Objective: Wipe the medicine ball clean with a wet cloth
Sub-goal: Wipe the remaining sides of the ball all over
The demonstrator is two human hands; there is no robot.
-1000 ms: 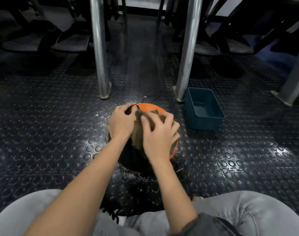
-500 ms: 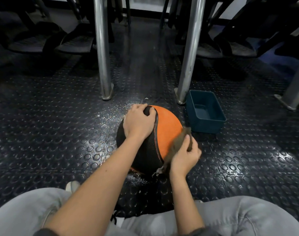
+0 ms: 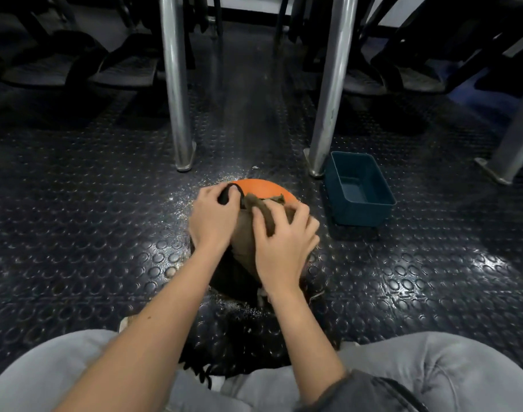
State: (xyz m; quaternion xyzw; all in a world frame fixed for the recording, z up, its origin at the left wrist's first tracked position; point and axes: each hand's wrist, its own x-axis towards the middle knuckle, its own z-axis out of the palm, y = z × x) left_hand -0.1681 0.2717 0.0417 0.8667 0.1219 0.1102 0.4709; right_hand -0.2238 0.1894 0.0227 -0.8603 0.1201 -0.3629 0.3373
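The orange and black medicine ball sits on the studded floor between my knees, mostly hidden under both hands. My left hand grips its upper left side, with the fingers curled over a black part near the top. A brown wet cloth is draped over the top and near side of the ball. My right hand holds the cloth against the ball with spread fingers, and a fold of cloth is bunched between thumb and forefinger.
A dark teal plastic tub stands on the floor just right of the ball. Two steel posts rise behind it, and a third is at far right. Dark equipment bases line the back. My grey trouser legs fill the bottom.
My right hand has carried the cloth from the ball's lower right side back up over its top. The left hand stays on the upper left of the ball.
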